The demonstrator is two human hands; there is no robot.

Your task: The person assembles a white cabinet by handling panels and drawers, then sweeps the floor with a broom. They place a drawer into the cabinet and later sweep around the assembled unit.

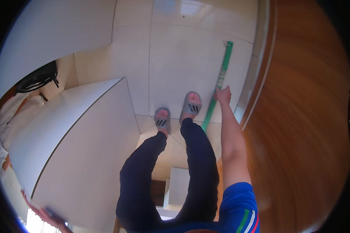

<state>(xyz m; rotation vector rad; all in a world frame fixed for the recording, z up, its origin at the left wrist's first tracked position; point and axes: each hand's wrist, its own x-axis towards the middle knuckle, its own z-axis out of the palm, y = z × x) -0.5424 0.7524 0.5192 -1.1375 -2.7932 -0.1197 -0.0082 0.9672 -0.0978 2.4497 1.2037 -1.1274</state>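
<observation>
My right hand (224,95) is closed round a long, thin green tube-like thing (225,62), gripping it near its middle. A pale band marks the tube just above my fingers, and a small light piece sits at its far tip. Its near end goes out of sight behind my right leg; its exact kind does not show. At the lower left, my left hand (46,216) lies along the edge of a white cabinet door (93,155), fingers stretched out and slightly blurred. Something dark beside that hand is too unclear to name.
My feet, in grey slide sandals (162,118), stand on pale floor tiles (182,58). A brown wooden panel (307,116) runs along the right. Behind the white door are a black item with looped cords (37,77) and white cloth-like items (23,112). A white box-shaped thing (179,186) shows between my legs.
</observation>
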